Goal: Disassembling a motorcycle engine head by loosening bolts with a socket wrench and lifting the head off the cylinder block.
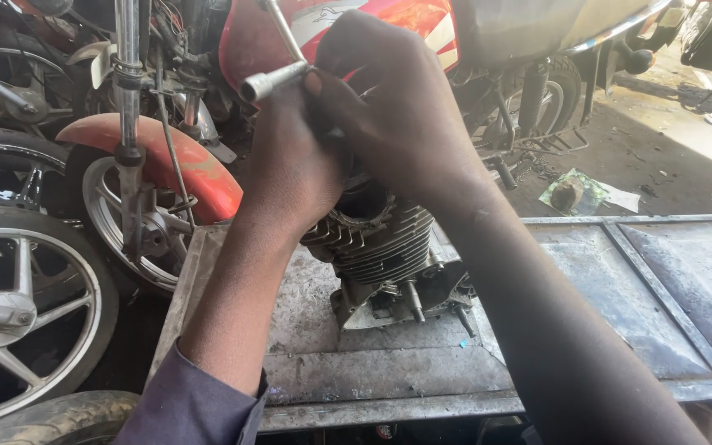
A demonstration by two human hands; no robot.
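Left hand and right hand hide, seemingly, the engine top.

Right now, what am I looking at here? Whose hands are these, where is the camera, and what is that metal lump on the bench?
This is one picture, taken by a camera worn on a person's head and looking down at their own two bare hands. There is no machine arm. The left hand and the right hand are close together over a motorcycle engine, a grey block with cooling fins, which sits on a worn metal workbench. In their grip is a silver T-shaped socket wrench; its crossbar sticks out to the left. What the wrench is turning is hidden by the hands. Behind the bench stands a red motorcycle, with more wheels at the left.
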